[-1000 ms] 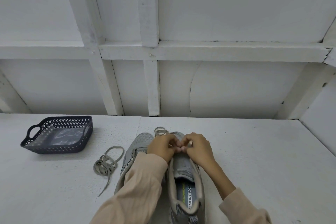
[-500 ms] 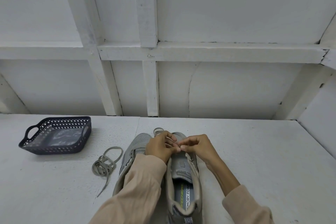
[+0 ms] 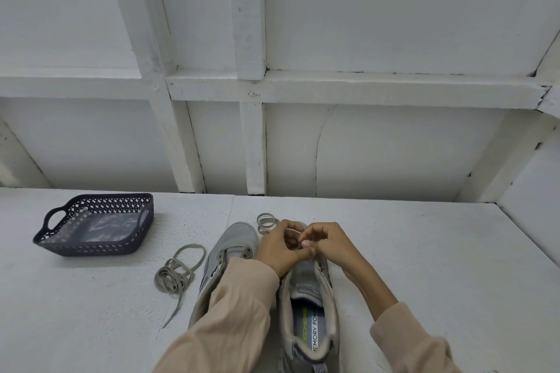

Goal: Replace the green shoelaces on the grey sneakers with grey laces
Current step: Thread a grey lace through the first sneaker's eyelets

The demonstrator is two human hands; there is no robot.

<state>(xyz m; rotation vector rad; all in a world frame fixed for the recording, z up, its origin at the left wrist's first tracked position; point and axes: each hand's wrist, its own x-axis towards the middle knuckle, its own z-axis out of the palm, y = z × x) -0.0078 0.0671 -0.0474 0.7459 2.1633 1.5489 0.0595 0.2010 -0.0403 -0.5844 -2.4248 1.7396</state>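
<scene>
Grey sneakers sit side by side on a white table (image 3: 424,266), seen from the head camera looking forward and down. Their toes point away from the person and their heels are near the bottom of the frame. The left sneaker (image 3: 235,238) is partly covered by the left sleeve (image 3: 230,312), which lies across it. The right sneaker (image 3: 313,309) is just beside it, its opening facing up with a printed insole showing.

Both hands meet over the front of the right sneaker. The left hand (image 3: 277,248) and the right hand (image 3: 328,244) have their fingers curled inward, and the fingertips and thumbs press together between them. Whatever they pinch is hidden by the fingers, so I cannot tell if a lace is held.

A small coiled lace (image 3: 266,222) lies on the table just beyond the left hand, near the toes. A loose lace (image 3: 175,274) lies in a tangle just left of the left sneaker, one end trailing toward the near edge.

A dark perforated basket (image 3: 91,247) with handles stands at the far left, well apart from the sneakers.

The table's far edge meets a white panelled wall with thick beams (image 3: 251,145). The widest stretch of tabletop lies right of the right sneaker and runs to a side wall.
</scene>
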